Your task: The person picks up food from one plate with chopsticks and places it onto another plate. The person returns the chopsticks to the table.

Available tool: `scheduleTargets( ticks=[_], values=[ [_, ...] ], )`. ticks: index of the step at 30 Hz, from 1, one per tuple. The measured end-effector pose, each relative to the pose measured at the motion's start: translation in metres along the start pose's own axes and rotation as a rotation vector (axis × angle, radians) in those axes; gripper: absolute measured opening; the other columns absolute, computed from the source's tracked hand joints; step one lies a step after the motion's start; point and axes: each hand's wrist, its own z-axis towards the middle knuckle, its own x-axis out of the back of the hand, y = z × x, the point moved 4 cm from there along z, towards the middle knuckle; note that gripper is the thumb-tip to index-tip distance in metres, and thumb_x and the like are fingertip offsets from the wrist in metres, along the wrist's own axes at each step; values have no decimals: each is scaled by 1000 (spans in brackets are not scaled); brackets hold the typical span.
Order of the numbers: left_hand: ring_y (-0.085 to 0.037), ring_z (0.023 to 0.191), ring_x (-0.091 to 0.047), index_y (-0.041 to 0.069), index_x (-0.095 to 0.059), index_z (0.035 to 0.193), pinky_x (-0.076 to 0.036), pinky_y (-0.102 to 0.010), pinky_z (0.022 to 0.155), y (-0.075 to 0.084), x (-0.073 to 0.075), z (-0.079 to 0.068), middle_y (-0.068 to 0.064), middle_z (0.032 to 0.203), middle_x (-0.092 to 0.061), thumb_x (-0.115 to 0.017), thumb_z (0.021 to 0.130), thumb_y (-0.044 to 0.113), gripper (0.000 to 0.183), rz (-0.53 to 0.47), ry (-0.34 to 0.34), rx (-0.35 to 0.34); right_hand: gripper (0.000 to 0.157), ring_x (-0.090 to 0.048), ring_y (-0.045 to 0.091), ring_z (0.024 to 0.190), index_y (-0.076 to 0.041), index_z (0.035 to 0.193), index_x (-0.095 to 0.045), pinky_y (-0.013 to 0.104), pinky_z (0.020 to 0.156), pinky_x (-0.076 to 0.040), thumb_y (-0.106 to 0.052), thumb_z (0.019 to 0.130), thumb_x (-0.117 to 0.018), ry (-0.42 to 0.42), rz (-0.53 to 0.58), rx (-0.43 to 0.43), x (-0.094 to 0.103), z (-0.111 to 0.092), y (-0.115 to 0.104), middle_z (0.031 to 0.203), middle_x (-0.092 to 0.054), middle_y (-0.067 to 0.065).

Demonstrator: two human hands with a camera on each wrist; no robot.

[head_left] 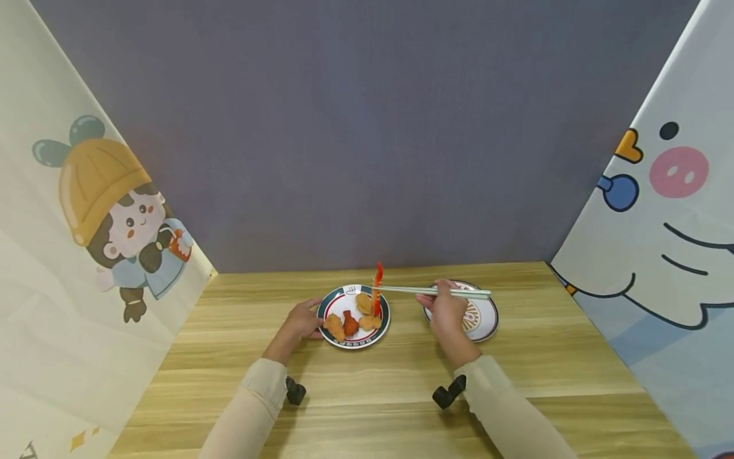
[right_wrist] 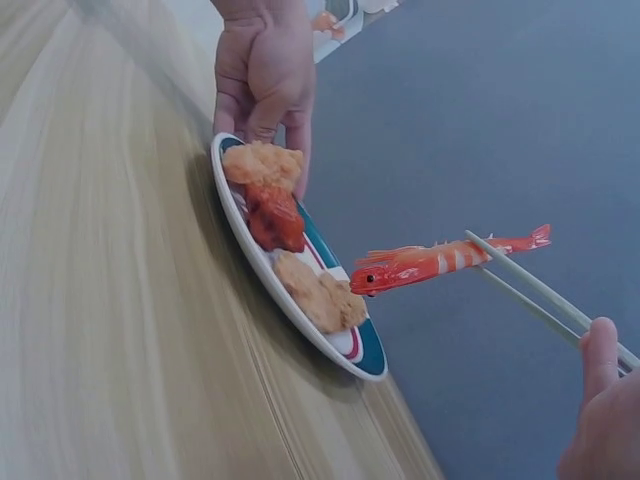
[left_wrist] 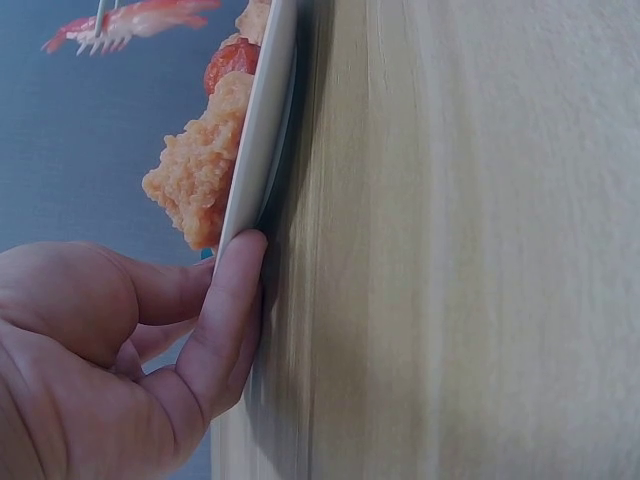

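My left hand [head_left: 302, 320] grips the left rim of a white plate [head_left: 339, 305] with a dark green border, its thumb and fingers on either side of the edge. On that plate lie several golden fried pieces [left_wrist: 200, 165] and a reddish-brown drumstick [head_left: 350, 324]. My right hand [head_left: 450, 312] holds pale green chopsticks [head_left: 410, 291]. Their tips pinch a red and orange striped shrimp [right_wrist: 430, 262] near its tail, head towards the plate. In the head view the shrimp overlaps the plate's right side; in the right wrist view its body is raised above the surface.
A second white plate [head_left: 490, 319] with a dark rim and a round fan-like pattern lies partly behind my right hand. Wooden tabletop [head_left: 367, 395] surrounds both plates. A grey panel [head_left: 367, 140] rises at the back, with printed cloths on both sides.
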Motion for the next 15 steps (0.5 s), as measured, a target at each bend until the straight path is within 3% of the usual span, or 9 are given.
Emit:
scheduleTargets(
  ticks=[9, 15],
  values=[
    [-23, 80, -73, 6, -46, 152, -68, -33, 64, -3, 0, 4, -33, 132, -60, -56, 92, -12, 64, 15, 2, -6, 12, -69, 13, 50, -5, 104, -54, 25, 58, -66, -15, 105, -48, -23, -54, -62, -14, -5, 13, 75, -62, 9],
    [-20, 74, -71, 6, -46, 152, -68, -33, 62, -3, 0, 5, -32, 128, -62, -57, 92, -13, 64, 22, 9, -3, 17, -70, 13, 50, -1, 109, -56, 27, 60, -67, -16, 105, -49, -49, -99, -55, -22, -9, 20, 75, -64, 12]
  ],
)
